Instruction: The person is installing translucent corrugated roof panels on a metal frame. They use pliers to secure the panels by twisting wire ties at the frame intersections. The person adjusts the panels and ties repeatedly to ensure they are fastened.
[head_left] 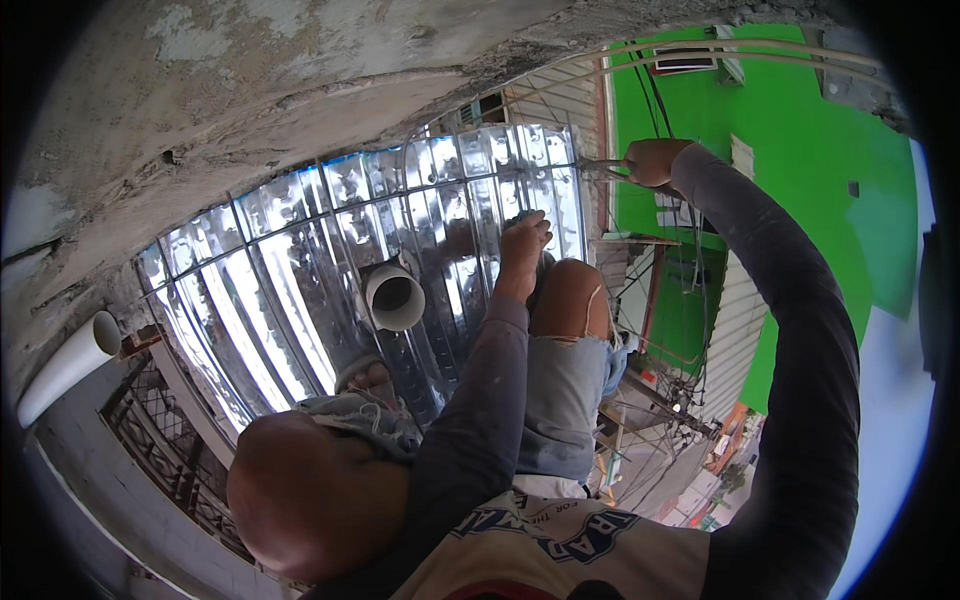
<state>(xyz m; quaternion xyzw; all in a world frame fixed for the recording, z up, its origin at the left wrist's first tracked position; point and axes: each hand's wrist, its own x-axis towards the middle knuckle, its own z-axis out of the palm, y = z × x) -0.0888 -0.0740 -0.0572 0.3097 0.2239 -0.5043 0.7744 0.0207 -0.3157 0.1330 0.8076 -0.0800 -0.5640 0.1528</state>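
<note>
Head view: right hand grips tool; left hand curled, hold unclear; beneath, bars already span sheet; remainder unclear.

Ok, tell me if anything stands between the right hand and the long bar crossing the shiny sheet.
Only the metal tool gripped in the right hand visibly does, pointing toward the right end of the long bar; contact is unclear.

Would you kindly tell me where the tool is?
In the head view, the tool is at upper right, in the right hand, by the right edge of the metal sheet.
</note>
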